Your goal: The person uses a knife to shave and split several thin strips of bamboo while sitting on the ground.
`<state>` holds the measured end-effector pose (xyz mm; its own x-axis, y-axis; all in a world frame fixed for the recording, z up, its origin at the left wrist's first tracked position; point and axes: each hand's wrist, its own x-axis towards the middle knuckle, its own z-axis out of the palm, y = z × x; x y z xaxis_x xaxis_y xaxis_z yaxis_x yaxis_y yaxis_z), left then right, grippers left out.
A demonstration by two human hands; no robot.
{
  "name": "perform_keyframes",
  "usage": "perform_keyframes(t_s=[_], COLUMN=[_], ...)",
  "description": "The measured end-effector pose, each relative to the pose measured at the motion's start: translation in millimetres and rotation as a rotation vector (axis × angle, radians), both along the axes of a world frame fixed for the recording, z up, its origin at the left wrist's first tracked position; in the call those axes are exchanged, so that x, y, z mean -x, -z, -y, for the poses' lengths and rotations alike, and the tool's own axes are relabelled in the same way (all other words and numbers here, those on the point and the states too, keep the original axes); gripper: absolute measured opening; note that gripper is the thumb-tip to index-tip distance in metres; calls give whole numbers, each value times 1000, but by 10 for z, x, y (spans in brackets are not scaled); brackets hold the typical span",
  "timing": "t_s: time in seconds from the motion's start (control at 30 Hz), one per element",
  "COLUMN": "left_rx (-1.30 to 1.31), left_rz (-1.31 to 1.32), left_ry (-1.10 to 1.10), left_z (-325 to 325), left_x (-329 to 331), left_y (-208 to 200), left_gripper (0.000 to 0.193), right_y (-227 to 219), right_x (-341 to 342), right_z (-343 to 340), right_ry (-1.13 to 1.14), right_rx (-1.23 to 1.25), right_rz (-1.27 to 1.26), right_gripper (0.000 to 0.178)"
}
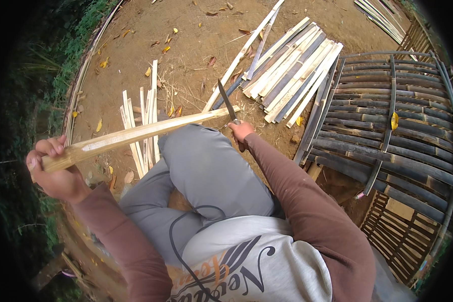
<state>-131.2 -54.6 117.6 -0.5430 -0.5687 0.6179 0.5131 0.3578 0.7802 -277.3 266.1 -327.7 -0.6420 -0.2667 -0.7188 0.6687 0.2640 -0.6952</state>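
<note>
My left hand [58,171] is closed around the near-left end of a long split bamboo strip [136,133]. The strip slants up to the right, passing over my raised grey-trousered knee [206,156]. In my right hand [240,132] is the handle of a knife [227,100] with a long dark blade pointing up and away from me. The blade crosses the far end of the strip; whether it touches or cuts into the wood I cannot tell. Part of the handle shows below my fist.
Pale bamboo strips [143,121] lie on the ground left of my knee. A larger pile of strips [292,70] lies ahead. To the right stands a slatted bamboo frame [387,121]. Green plants [70,55] edge the left. A dark cord [172,234] hangs over my lap.
</note>
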Motion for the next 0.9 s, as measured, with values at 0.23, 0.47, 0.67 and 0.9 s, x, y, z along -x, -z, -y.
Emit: perform_keyframes(t_s=[0.23, 0.47, 0.67, 0.9], left_rx=[55, 37, -233, -533], left_rz=[254, 144, 122, 859], left_ry=[-363, -317, -49, 357], left_z=[237, 244, 434, 230], left_x=[-410, -895, -1997, -2877], left_y=[125, 350, 456, 447], left_gripper=[37, 42, 39, 59], right_y=[-82, -3, -1340, -2669], right_x=[300, 323, 1014, 1152], right_z=[622, 860, 848, 480], right_ry=[244, 313, 573, 420], right_rx=[330, 440, 753, 886], right_rz=[118, 141, 37, -259], right_gripper=[51, 30, 15, 32])
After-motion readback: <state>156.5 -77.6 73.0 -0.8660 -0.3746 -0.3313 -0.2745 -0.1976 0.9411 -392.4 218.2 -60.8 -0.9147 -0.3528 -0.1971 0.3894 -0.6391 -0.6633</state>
